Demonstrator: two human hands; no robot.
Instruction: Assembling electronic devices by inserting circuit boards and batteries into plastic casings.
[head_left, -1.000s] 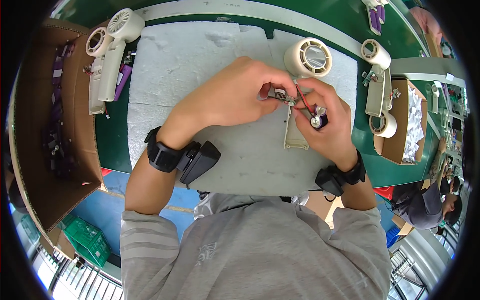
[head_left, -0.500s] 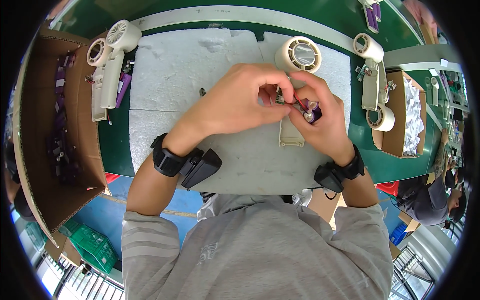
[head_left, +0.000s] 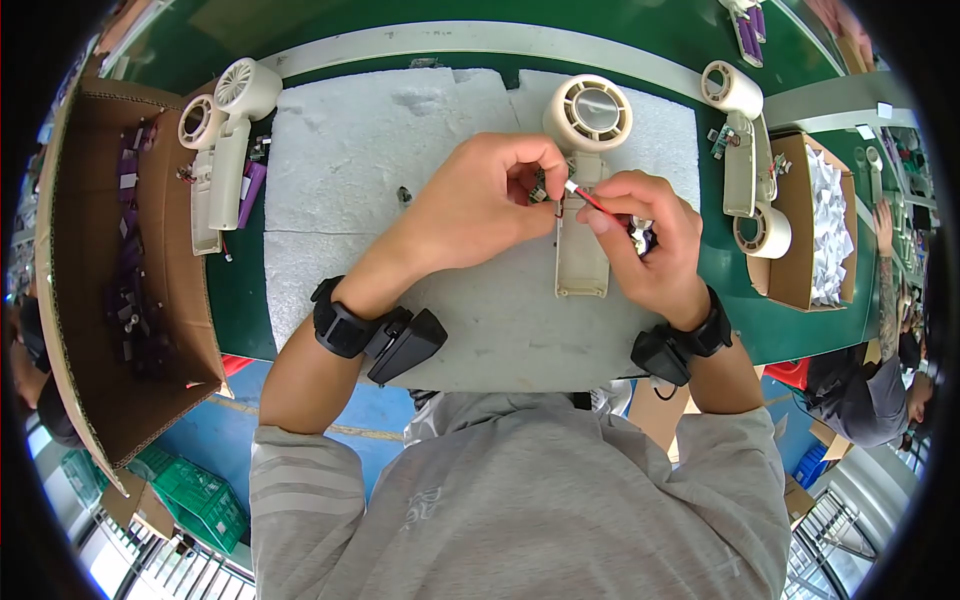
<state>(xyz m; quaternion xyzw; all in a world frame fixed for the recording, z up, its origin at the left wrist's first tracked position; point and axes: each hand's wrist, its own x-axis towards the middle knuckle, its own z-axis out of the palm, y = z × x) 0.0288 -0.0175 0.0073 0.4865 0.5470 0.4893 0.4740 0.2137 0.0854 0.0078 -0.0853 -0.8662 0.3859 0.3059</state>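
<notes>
- Across the middle of the frame, the green table [head_left: 738, 325] is being covered by a pale foam board [head_left: 340, 150], on which the work is being done.
- Near the centre, a cream handle shell [head_left: 582, 255] is being seen below the round fan head [head_left: 588, 115], and it is lying partly behind the hands.
- By the right hand [head_left: 655, 238], the red and black wires [head_left: 600, 206] are being pinched between thumb and forefinger, which are almost closed; a battery [head_left: 644, 238] is being partly hidden in the palm.
- At the left hand [head_left: 490, 195], thumb and forefinger are being held slightly apart; a small circuit board [head_left: 539, 188] is showing between them, but how firmly it is being gripped cannot be told.
- Compared with half a second ago, the white plug [head_left: 572, 186] is now being exposed at the wire end and more of the shell is being uncovered; so, it seems, the wire end is being handled rather than the battery.
</notes>
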